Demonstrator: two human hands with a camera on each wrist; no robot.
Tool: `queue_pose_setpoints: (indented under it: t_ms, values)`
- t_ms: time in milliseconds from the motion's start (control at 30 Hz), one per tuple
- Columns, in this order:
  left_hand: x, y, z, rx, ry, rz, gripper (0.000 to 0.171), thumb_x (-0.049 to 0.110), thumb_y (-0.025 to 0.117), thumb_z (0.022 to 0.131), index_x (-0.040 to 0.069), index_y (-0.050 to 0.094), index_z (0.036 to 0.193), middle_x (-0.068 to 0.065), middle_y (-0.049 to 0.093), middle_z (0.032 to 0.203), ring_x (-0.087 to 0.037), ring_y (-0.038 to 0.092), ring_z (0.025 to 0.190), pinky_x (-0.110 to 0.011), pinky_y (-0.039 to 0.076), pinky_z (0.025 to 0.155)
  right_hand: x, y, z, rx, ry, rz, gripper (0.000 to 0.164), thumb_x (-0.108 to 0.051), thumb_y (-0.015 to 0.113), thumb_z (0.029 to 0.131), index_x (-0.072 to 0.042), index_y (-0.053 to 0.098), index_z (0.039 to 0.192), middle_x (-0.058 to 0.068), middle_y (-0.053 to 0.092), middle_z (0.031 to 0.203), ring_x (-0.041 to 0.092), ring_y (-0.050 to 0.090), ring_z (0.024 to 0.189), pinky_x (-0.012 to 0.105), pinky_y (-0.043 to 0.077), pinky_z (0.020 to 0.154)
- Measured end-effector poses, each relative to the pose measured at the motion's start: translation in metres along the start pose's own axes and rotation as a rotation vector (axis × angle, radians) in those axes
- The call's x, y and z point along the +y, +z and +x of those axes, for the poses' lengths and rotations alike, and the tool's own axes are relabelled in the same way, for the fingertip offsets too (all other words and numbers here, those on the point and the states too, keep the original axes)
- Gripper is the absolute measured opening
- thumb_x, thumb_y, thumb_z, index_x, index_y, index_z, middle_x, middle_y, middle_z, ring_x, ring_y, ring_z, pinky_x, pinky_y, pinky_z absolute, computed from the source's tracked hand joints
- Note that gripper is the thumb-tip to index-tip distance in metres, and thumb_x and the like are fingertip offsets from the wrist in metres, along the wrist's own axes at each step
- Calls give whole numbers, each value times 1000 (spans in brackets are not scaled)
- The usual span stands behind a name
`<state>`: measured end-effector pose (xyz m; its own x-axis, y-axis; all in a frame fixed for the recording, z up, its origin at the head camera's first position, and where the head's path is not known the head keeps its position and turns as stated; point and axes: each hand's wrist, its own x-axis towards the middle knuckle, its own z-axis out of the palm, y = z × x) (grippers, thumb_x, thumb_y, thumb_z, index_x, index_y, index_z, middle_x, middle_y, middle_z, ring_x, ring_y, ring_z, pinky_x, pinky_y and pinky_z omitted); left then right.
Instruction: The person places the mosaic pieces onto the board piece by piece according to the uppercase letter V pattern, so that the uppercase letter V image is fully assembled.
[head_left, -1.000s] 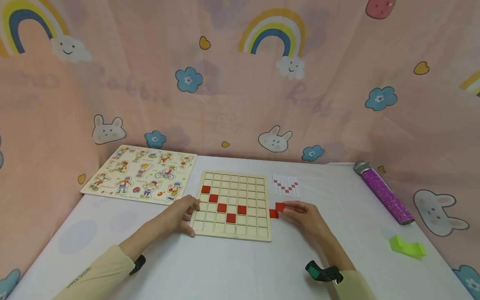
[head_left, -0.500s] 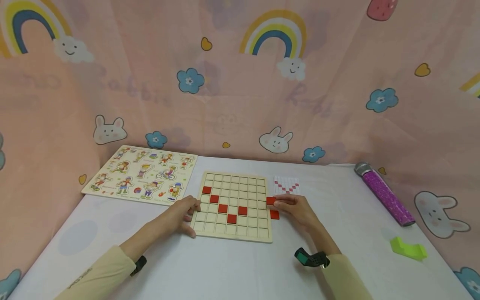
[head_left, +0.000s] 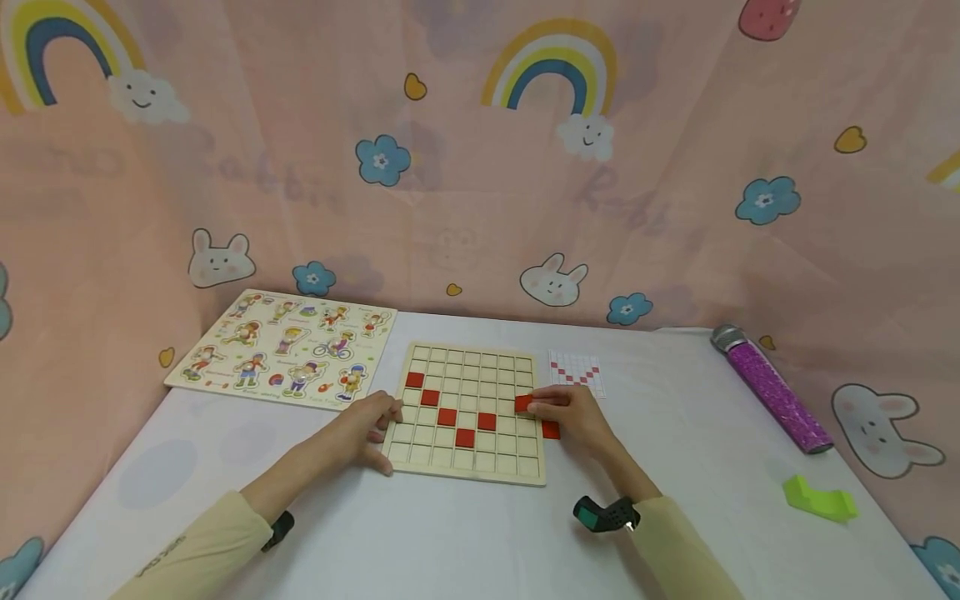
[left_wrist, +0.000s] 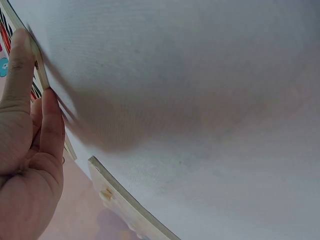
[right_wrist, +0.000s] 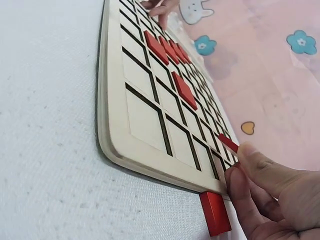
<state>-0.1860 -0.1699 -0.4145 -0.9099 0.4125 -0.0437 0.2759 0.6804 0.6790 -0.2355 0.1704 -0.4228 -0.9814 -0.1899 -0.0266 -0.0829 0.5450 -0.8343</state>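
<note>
A wooden grid board [head_left: 442,379] lies on the white table with several red square tiles [head_left: 447,417] set in its cells, forming a slanting line that turns up at one tile. My left hand [head_left: 358,433] rests along the board's left edge; thumb and fingertips touch that edge in the left wrist view. Between thumb and fingers my right hand [head_left: 576,417] pinches a red square tile [head_left: 523,403] over the right part of the board. In the right wrist view this tile [right_wrist: 228,143] is tilted above the cells. Another red tile [head_left: 551,430] lies against the board's right edge.
A printed card [head_left: 576,372] with a red V pattern lies behind the right hand. At back left is a picture puzzle board [head_left: 281,346]. A purple glitter microphone [head_left: 780,396] and a light green block [head_left: 821,499] lie at the right. A pink patterned cloth stands behind.
My right hand has lifted a red tile from beside the board and carried it left, over the board's right columns. The left hand stays at the board's edge.
</note>
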Motion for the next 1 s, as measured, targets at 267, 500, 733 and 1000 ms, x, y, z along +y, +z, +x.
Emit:
queue_pose_setpoints:
  t_ms: [267, 500, 733, 1000]
  values:
    - [0, 0, 0, -10, -6, -8, 65, 11, 92, 52, 3, 56, 105, -2, 48, 92, -16, 48, 86, -22, 52, 73, -5, 7, 1, 21, -90, -106, 26, -14, 76, 81, 0, 72, 103, 10, 71, 98, 20, 63, 90, 31, 51, 81]
    - [0, 0, 0, -4, 2, -4, 65, 11, 92, 52, 2, 56, 106, -3, 48, 92, -17, 49, 85, -23, 52, 73, -11, 7, 4, -7, -93, -142, 27, -13, 76, 81, 1, 73, 103, 8, 72, 91, 15, 63, 80, 25, 51, 73]
    - [1, -1, 0, -1, 8, -11, 67, 10, 92, 52, 1, 56, 108, -3, 48, 92, -17, 49, 85, -24, 52, 73, -14, 8, 5, -9, -38, -106, 27, -11, 75, 82, 3, 70, 105, 8, 72, 86, 16, 65, 79, 23, 53, 74]
    - [1, 0, 0, -3, -7, -3, 64, 9, 92, 52, 3, 56, 104, -2, 48, 91, -16, 49, 85, -23, 52, 73, -13, 8, 6, 7, -5, -75, 26, -12, 75, 82, 3, 70, 103, 9, 71, 87, 19, 66, 82, 31, 54, 79]
